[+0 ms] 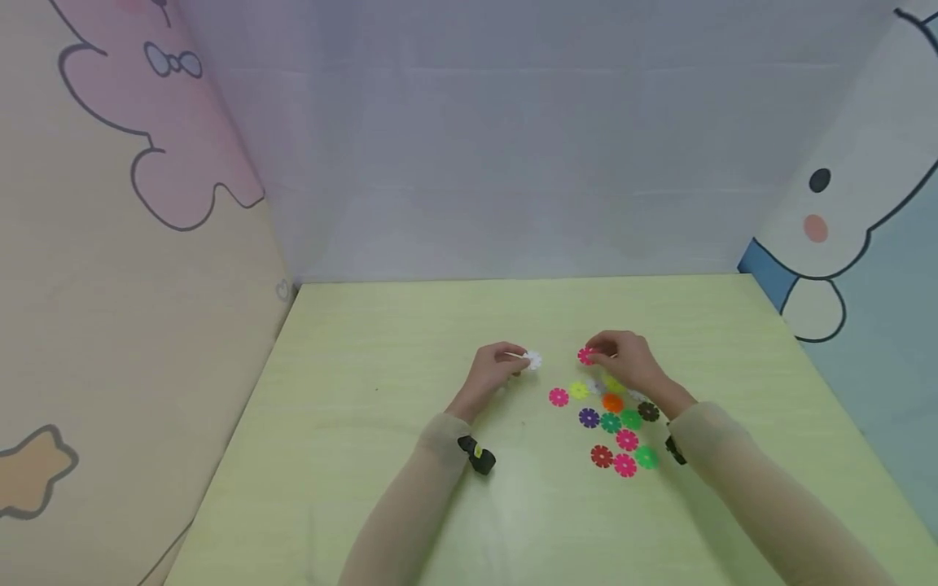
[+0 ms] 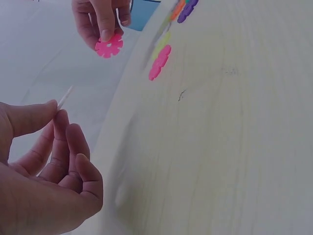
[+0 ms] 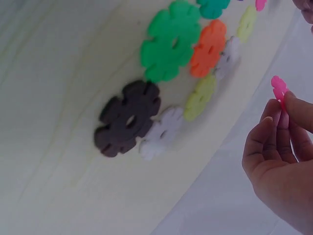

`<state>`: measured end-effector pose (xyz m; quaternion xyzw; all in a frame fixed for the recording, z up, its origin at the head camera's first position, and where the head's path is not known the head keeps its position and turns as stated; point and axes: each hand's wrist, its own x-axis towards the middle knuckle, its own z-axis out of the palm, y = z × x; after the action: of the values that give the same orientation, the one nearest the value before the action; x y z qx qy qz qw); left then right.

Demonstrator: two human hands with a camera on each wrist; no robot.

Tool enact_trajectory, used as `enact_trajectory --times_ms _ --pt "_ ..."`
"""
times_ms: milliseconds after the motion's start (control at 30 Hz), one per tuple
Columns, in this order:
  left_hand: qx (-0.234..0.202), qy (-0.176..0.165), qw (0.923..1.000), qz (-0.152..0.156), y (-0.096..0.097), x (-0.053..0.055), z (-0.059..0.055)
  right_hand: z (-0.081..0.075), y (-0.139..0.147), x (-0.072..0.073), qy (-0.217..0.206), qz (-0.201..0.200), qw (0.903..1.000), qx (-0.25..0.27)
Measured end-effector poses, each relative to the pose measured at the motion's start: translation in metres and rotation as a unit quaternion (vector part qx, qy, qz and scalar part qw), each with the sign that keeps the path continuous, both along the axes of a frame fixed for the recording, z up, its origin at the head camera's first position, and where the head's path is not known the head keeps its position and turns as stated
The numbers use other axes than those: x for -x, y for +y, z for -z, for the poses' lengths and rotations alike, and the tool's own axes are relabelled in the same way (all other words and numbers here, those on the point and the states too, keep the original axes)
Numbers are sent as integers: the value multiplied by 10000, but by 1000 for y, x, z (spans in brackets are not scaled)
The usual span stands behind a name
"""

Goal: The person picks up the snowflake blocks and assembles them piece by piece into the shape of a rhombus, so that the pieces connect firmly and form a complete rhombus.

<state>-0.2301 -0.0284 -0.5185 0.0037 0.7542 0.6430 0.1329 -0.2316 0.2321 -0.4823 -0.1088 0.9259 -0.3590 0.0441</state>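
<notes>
Between thumb and fingertips, my left hand (image 1: 493,374) pinches a white snowflake disc (image 1: 534,360) by its edge; the left wrist view shows this disc (image 2: 65,97) edge-on. My right hand (image 1: 628,360) pinches a pink snowflake disc (image 1: 585,356), its notched rim facing the left wrist camera (image 2: 108,46). Both hands are raised over the table, a short gap apart, with the two discs facing each other. Below the right hand lies a loose group of flat notched discs, among them an orange one (image 1: 612,403), a black one (image 3: 128,120) and a green one (image 3: 171,41).
More discs lie on the pale wooden table (image 1: 352,488): a purple one (image 1: 589,417), a dark red one (image 1: 602,456) and several pink, yellow, white and green ones. A pale curtain (image 1: 513,163) hangs behind the table's far edge. Cartoon-printed walls (image 1: 110,325) stand at both sides.
</notes>
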Motion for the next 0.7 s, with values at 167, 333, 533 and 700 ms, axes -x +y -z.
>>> enact_trajectory --times_ms 167,333,533,700 --pt "-113 -26 9998 -166 -9 -7 0 -3 -14 -5 117 -123 9997 192" --pt "-167 -158 9991 -350 -15 -12 2 -2 -28 -10 172 -247 9993 241" --pt "-360 -283 9978 -483 -19 -15 2 -3 -49 -17 227 -393 9982 392" --pt "-412 -402 9967 -578 -22 -19 1 -2 -62 -22 346 -581 9959 603"
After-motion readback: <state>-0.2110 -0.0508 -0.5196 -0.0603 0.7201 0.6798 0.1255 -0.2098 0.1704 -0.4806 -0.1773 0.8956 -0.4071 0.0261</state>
